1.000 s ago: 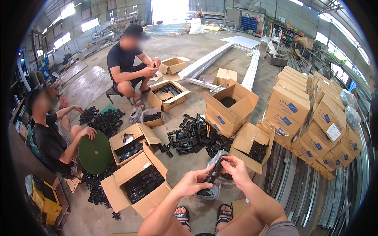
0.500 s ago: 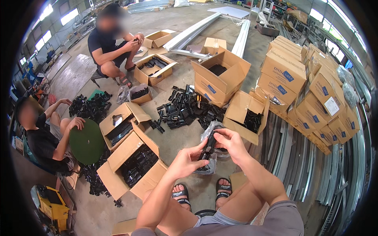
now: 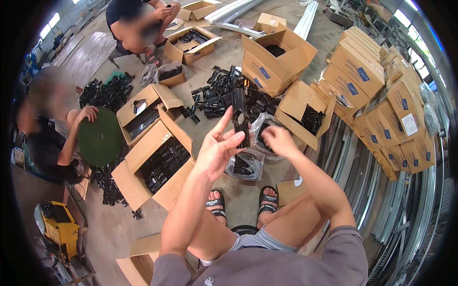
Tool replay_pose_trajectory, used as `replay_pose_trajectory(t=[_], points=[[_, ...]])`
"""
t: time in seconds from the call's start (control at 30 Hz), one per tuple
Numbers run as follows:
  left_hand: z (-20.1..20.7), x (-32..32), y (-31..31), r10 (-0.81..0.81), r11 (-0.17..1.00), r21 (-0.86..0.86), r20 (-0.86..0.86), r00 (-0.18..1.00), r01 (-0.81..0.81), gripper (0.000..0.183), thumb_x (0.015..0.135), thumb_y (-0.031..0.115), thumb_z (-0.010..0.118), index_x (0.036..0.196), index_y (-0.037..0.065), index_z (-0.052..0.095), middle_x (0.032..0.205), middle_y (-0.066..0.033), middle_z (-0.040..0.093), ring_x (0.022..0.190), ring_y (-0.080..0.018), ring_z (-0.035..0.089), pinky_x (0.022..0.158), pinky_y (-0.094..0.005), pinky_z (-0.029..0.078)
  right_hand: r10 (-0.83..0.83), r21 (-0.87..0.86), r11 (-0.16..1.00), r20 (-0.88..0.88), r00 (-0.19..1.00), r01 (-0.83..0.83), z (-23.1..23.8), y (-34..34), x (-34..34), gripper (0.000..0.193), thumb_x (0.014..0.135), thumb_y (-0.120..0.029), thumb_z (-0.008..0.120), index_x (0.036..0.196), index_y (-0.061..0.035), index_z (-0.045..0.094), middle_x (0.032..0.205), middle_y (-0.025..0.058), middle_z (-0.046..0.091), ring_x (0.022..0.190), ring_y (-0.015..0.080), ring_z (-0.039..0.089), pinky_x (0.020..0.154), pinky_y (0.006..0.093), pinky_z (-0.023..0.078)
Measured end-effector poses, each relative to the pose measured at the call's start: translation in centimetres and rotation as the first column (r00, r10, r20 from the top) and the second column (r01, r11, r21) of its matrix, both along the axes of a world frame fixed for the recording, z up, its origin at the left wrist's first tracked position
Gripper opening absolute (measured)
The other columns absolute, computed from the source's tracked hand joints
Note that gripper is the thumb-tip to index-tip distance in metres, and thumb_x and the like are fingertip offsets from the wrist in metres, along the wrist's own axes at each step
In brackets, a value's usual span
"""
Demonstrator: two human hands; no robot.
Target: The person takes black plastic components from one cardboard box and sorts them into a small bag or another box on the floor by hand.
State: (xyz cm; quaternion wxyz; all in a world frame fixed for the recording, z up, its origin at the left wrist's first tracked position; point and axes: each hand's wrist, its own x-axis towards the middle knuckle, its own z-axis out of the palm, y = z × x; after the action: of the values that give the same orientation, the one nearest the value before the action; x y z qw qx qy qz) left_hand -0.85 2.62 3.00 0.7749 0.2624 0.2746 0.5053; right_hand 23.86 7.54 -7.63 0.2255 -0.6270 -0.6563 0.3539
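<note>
Left fingers (image 3: 223, 123): pinched, thumb against forefinger side, around a black oblong part (image 3: 239, 107); the left hand (image 3: 213, 153) was turned palm inward.
Black oblong part: stood nearly upright in that grip, in front of the floor heap from this view.
Right fingers (image 3: 268, 135): bent at the mouth of the farther clear plastic bag (image 3: 259, 122); the right hand (image 3: 282, 142) was blurred, and whether it grasped anything could not be told.
Nearer clear plastic bag (image 3: 260, 172): sat open just beside the farther one, small black pieces inside.
Floor heap of black parts (image 3: 217, 100): lay loose beyond the hands, beside a tall open carton (image 3: 261, 69).
Right-hand open carton (image 3: 287, 131): tilted in view, black parts inside.
Left-hand open carton (image 3: 172, 187): flaps spread, filled with black parts.
Seated co-worker (image 3: 50, 150): rested one hand on the rim of a green round disc (image 3: 100, 138).
Farther co-worker (image 3: 119, 14): sat low behind another open carton (image 3: 199, 53).
Stacked closed cartons (image 3: 355, 71): stood on a wooden pallet (image 3: 372, 145), near long metal profiles (image 3: 350, 178).
Floor by the feet: black sandals (image 3: 216, 202), below the bags.
</note>
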Motion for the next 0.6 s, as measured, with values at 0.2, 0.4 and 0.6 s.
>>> replay_pose_trajectory(t=[0.2, 0.4, 0.6], points=[[-0.2, -1.1, 0.7, 0.127, 0.992, 0.017, 0.029, 0.991, -0.128, 0.080, 0.090, -0.004, 0.065, 0.158, 0.020, 0.028, 0.125, -0.0179, 0.066, 0.105, -0.0258, 0.070, 0.089, -0.0373, 0.060, 0.638, -0.408, 0.768, 0.553, 0.536, -0.494, -12.4, -3.0, -5.3, 0.023, 0.081, -0.011, 0.062, 0.099, -0.0027, 0.075, 0.105, 0.0237, 0.071, 0.099, 0.0383, 0.071, 0.085, 0.0470, 0.058], [0.8, -1.2, 0.6, 0.127, 0.991, -0.038, -0.024, 0.992, -0.128, 0.083, 0.091, -0.004, 0.066, 0.158, 0.023, 0.027, 0.125, -0.0173, 0.066, 0.106, -0.0253, 0.069, 0.086, -0.0362, 0.061, 0.242, -0.334, 0.936, 0.372, 0.896, -0.114, -26.0, -3.7, -8.7, 0.031, 0.087, -0.021, 0.058, 0.109, -0.0046, 0.071, 0.114, 0.0260, 0.068, 0.107, 0.0424, 0.066, 0.094, 0.0513, 0.053], [0.3, -2.8, 0.6, 0.100, 0.995, -0.022, 0.082, 0.992, -0.098, 0.086, 0.091, -0.005, 0.066, 0.159, 0.024, 0.023, 0.126, -0.0165, 0.066, 0.108, -0.0238, 0.069, 0.088, -0.0370, 0.060, 0.054, -0.415, 0.905, 0.332, 0.942, 0.094, -25.5, -5.6, -12.2, 0.033, 0.081, -0.016, 0.066, 0.113, -0.0076, 0.073, 0.117, 0.0242, 0.068, 0.113, 0.0393, 0.065, 0.099, 0.0473, 0.051]])
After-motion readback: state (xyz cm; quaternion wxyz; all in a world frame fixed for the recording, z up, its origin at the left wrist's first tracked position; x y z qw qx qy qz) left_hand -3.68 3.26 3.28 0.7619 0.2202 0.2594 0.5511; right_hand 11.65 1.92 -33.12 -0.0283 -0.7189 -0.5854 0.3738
